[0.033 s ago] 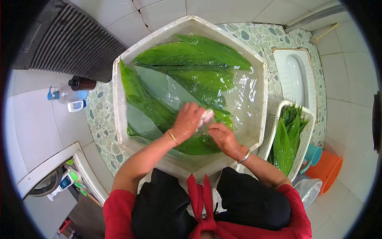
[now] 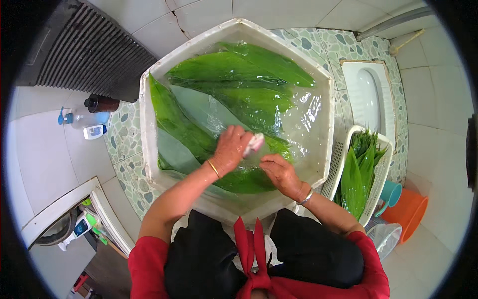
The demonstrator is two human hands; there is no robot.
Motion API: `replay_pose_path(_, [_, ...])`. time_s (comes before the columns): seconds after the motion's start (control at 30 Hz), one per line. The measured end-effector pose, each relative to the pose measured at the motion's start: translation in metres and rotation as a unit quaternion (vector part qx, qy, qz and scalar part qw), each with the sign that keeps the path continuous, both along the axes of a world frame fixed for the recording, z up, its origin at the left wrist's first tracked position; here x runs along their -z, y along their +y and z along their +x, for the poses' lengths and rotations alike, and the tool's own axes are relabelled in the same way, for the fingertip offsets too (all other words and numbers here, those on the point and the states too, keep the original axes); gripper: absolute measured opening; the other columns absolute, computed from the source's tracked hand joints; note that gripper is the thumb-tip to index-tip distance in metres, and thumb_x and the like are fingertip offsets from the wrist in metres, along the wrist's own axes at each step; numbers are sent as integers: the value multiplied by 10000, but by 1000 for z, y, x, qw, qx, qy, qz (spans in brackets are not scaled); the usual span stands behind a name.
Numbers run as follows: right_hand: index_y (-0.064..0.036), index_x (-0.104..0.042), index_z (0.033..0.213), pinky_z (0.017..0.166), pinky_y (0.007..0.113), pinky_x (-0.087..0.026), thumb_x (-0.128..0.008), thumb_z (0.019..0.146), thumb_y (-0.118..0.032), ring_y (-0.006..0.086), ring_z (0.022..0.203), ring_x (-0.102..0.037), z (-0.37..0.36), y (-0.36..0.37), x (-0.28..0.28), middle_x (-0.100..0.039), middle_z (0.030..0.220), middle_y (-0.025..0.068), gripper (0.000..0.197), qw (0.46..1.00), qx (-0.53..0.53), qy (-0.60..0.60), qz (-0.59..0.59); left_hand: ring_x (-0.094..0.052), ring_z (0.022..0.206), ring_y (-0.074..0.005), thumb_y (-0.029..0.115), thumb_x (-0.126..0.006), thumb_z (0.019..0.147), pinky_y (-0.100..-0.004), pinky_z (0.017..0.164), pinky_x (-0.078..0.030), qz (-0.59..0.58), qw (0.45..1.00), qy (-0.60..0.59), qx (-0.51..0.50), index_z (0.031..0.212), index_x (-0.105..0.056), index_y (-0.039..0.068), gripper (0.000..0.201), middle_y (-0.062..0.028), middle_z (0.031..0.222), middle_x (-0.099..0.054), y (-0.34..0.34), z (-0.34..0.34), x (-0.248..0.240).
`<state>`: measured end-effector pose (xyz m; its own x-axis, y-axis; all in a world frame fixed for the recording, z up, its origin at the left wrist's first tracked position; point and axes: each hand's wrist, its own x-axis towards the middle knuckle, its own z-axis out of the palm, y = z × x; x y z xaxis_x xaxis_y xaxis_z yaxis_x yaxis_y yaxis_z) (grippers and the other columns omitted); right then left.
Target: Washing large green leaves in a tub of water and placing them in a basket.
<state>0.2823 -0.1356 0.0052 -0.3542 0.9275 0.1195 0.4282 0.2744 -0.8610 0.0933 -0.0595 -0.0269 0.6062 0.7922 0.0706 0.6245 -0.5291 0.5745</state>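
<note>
A: Which parts does the figure show?

B: A white plastic, angular basin (image 2: 144, 119) holding clear water (image 2: 306, 119) and long, broad green leaves (image 2: 199, 67), overlapping from the basin's left wall to beyond its middle. Over that middle is the left hand (image 2: 231, 148), its grip closed around a crumpled pink-and-white cloth (image 2: 255, 144), slightly blurred.

A: And the right hand (image 2: 280, 174)?

B: It reaches over the basin's near right rim, just beside the cloth, fingers curled towards the thumb. Whether this grip pinches a leaf edge cannot be told.

A: How is the step, apparently wiping, best done?

B: Singly: anchor one leaf with the right grip and draw the cloth lengthwise, along the veins. Scrubbing crosswise could split the blade. Press lightly, treat both faces, and let the water carry loosened dirt away.

A: What of the white perforated plastic basket (image 2: 380, 182)?

B: It stands right of the basin, holding a bundle of glossy green leaves (image 2: 354, 184); the two lots are best not mixed.
</note>
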Motion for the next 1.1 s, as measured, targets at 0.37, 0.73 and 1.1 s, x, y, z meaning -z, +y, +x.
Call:
replay_pose_path(0.37, [1, -630, 918, 731, 314, -499, -634, 707, 94, 245, 850, -604, 27, 5, -103, -588, 995, 132, 231, 998, 52, -1, 46, -489, 889, -285, 89, -533, 723, -411, 709, -428, 81, 966, 215, -117, 925, -542, 103, 202, -99, 911, -491, 37, -55, 22])
replay_pose_path(0.73, [22, -620, 861, 704, 268, -496, -609, 792, 6, 163, 784, -593, 106, -24, -164, -620, 851, 88, 72, 883, 455, 113, 3, -458, 861, -345, -1, -553, 686, -420, 758, -389, 53, 994, 59, -74, 1032, -536, 55, 351, -144, 894, -489, 6, -87, -24])
replay_pose_path(1.1, [29, -514, 983, 741, 301, -531, -553, 860, -46, 221, 857, -604, 234, -217, -70, -571, 906, 84, 150, 535, 721, 432, -91, -439, 921, -336, -54, -504, 697, -430, 845, -359, 66, 988, 69, -123, 1054, -514, 35, 368, -148, 949, -475, -73, -136, -50])
